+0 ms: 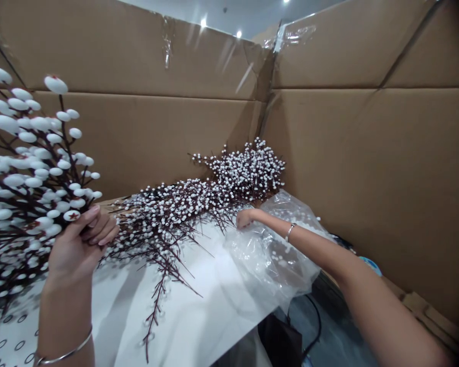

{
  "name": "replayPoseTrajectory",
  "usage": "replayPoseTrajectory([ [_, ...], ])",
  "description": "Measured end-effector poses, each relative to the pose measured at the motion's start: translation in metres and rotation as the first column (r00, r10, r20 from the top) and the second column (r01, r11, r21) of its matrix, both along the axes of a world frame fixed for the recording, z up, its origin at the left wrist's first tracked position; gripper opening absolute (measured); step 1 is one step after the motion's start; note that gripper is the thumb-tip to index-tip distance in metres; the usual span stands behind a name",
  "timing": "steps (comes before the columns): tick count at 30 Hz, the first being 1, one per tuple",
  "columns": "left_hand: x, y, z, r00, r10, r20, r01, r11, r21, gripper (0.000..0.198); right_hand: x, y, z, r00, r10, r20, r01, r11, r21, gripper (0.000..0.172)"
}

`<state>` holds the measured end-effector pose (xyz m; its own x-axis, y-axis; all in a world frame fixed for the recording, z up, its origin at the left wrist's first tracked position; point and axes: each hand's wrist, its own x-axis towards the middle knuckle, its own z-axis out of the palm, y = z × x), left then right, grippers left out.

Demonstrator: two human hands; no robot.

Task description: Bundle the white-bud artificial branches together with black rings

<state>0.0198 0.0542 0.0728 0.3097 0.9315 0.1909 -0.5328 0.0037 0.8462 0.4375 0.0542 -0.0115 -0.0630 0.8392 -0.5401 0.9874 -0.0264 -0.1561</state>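
My left hand [80, 242] is closed on a bunch of dark twigs with white berries [21, 168], holding it up at the left edge of the view. More white-berry branches [183, 209] lie in a heap on the white table [214, 306]. My right hand [245, 218] reaches across to the far end of the heap, its fingers curled at the top of a clear plastic bag [275, 250]. The bag lies crumpled at the table's right edge, with a few white berries showing through it.
Tall cardboard walls [367, 153] enclose the table at the back and right. Below the table's right edge a black cable [315, 326] and dark objects lie on the floor. A blue item [371, 265] peeks out beside my right arm.
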Motion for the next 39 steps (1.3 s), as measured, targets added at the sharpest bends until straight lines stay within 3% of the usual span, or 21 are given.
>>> replayPoseTrajectory([
  [3,0.001,-0.001,0.001,1.0,0.014,-0.001,-0.014,1.0,-0.017,0.035,0.009,-0.002,0.024,0.999,0.029,-0.028,-0.031,0.997,-0.065,0.027],
  [6,0.003,-0.002,0.003,1.0,0.03,-0.006,-0.03,0.999,-0.023,0.036,0.006,-0.018,0.039,0.992,0.087,-0.089,-0.096,0.99,-0.107,0.05],
  [8,0.004,-0.003,0.004,0.999,0.031,-0.011,-0.031,0.999,-0.03,0.036,-0.006,-0.035,0.034,0.989,0.142,-0.043,-0.146,0.983,-0.111,0.077],
  [10,0.004,-0.003,0.004,0.999,0.027,-0.019,-0.028,0.999,-0.041,0.036,-0.021,-0.051,0.02,0.977,0.194,0.091,-0.186,0.978,-0.09,0.093],
  [12,0.004,-0.003,0.003,0.999,0.017,-0.029,-0.018,0.998,-0.054,0.037,-0.033,-0.062,0.004,0.949,0.233,0.212,-0.233,0.972,-0.026,0.082],
  [14,0.003,-0.003,0.001,0.999,0.008,-0.038,-0.01,0.999,-0.048,0.039,-0.04,-0.068,-0.009,0.923,0.245,0.297,-0.279,0.957,0.078,0.044],
  [16,0.002,-0.002,-0.001,0.999,-0.001,-0.048,-0.001,0.999,-0.036,0.04,-0.042,-0.068,-0.016,0.911,0.249,0.329,-0.314,0.936,0.161,0.025],
  [20,0.0,0.0,-0.004,0.999,-0.004,-0.053,0.003,1.0,-0.018,0.039,-0.041,-0.064,-0.023,0.893,0.306,0.33,-0.394,0.886,0.245,0.027],
  [23,0.001,0.001,-0.005,0.998,-0.023,-0.056,0.022,1.0,-0.014,0.04,-0.04,-0.063,-0.033,0.854,0.415,0.313,-0.492,0.84,0.229,0.028],
  [26,0.001,0.002,-0.006,0.998,-0.017,-0.064,0.016,1.0,-0.025,0.042,-0.037,-0.058,-0.033,0.858,0.448,0.249,-0.496,0.849,0.182,0.029],
  [30,0.0,0.002,-0.006,0.996,0.04,-0.081,-0.046,0.996,-0.075,0.047,-0.029,-0.034,-0.002,0.937,0.346,-0.042,-0.334,0.927,0.173,0.045],
  [32,-0.002,0.002,-0.006,0.994,0.068,-0.085,-0.076,0.993,-0.089,0.049,-0.025,-0.017,0.022,0.938,0.303,-0.167,-0.258,0.934,0.247,0.042],
  [35,-0.005,0.001,-0.004,0.989,0.116,-0.096,-0.127,0.984,-0.121,0.049,-0.021,0.012,0.057,0.917,0.284,-0.281,-0.14,0.887,0.44,0.028],
  [39,-0.007,-0.002,0.001,0.971,0.193,-0.145,-0.215,0.963,-0.163,0.051,-0.021,0.051,0.083,0.967,0.137,-0.215,0.04,0.752,0.658,0.029],
])
